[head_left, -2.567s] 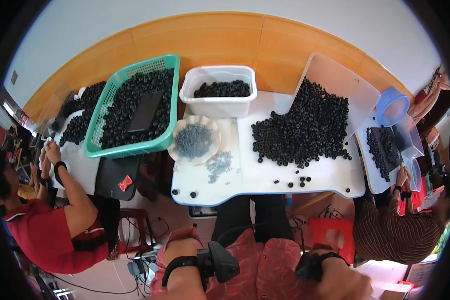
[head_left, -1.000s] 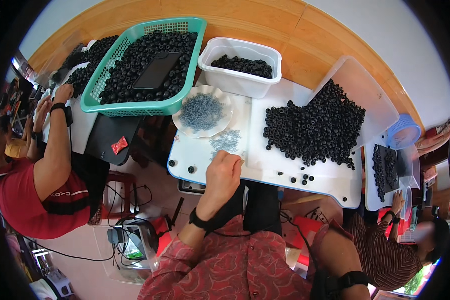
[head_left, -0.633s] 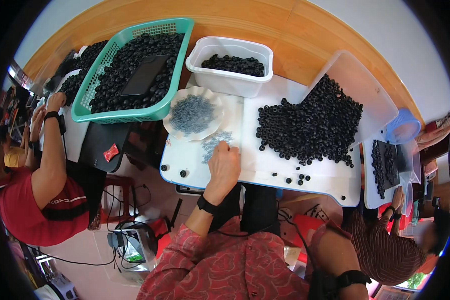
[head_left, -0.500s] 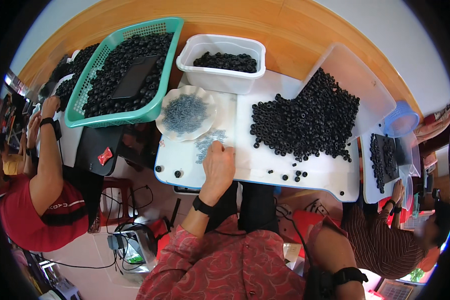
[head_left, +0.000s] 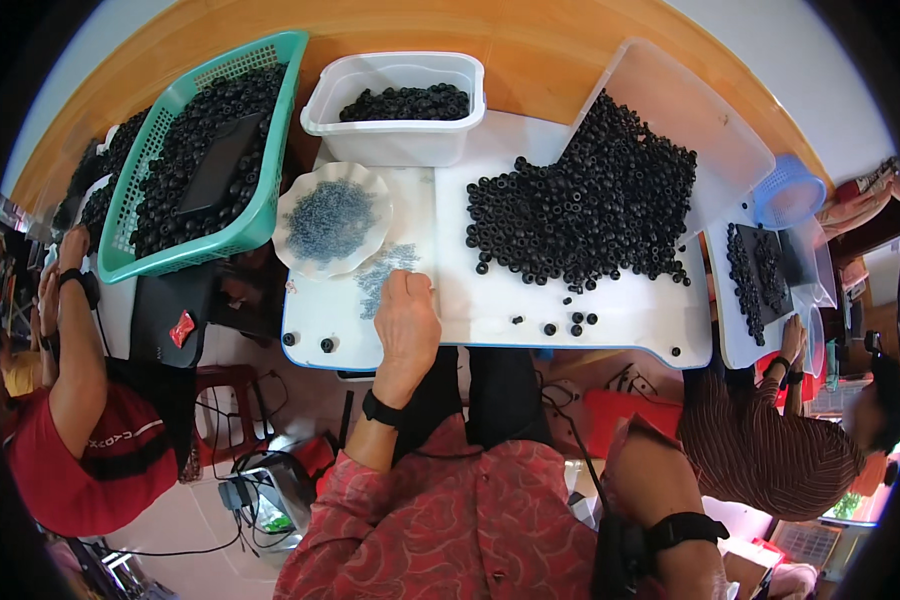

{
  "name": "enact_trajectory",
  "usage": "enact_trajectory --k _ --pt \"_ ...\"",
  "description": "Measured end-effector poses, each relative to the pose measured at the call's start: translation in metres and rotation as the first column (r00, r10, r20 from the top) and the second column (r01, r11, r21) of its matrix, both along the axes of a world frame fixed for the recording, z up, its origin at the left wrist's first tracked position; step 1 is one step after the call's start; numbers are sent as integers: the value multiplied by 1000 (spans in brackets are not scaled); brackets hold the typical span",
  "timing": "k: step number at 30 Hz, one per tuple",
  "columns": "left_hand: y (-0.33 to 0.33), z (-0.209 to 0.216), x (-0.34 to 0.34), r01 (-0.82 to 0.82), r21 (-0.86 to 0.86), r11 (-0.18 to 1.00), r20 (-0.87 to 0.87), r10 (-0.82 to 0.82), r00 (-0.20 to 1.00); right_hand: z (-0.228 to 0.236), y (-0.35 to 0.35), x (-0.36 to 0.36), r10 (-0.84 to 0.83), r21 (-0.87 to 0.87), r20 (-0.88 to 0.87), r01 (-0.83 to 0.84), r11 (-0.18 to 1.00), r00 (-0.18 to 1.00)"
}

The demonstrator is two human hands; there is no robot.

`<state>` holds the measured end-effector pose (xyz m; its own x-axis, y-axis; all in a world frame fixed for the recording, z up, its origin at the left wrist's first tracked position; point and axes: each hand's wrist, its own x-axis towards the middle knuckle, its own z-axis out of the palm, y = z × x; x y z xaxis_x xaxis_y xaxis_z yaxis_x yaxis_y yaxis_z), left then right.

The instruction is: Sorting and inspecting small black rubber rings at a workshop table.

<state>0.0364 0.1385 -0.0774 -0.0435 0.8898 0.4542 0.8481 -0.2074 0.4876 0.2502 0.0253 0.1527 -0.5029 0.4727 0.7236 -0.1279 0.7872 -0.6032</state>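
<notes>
Bare tabletop (head_left: 490,322) opens between my left hand (head_left: 407,318) and the black beads (head_left: 580,225); the table's front edge passes behind my wrist. Clear bits (head_left: 378,282) lie beside my fingertips, near the plate (head_left: 320,268). Knuckles up, my fingers curl together; whether they pinch anything, I can't tell. My right arm (head_left: 660,480) runs out low.
</notes>
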Motion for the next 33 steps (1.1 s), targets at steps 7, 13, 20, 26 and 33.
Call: enact_trajectory --k 7,13,20,26,33 --pt "-11 20 6 125 37 991 477 -128 870 -6 4 -9 28 -27 -23 -29 999 999" --pt "-37 33 22 479 -193 856 914 -20 405 -34 10 -19 41 -130 -73 -51 990 996" --pt "-42 35 18 621 -136 772 984 32 175 -162 39 -28 -519 -617 278 564 549 808" --pt "-36 37 23 646 -157 747 986 83 143 -175 48 -34 -569 -672 226 549 496 791" --pt "-35 33 35 631 -172 757 932 -82 352 -189 54 -34 -535 -672 149 482 562 832"
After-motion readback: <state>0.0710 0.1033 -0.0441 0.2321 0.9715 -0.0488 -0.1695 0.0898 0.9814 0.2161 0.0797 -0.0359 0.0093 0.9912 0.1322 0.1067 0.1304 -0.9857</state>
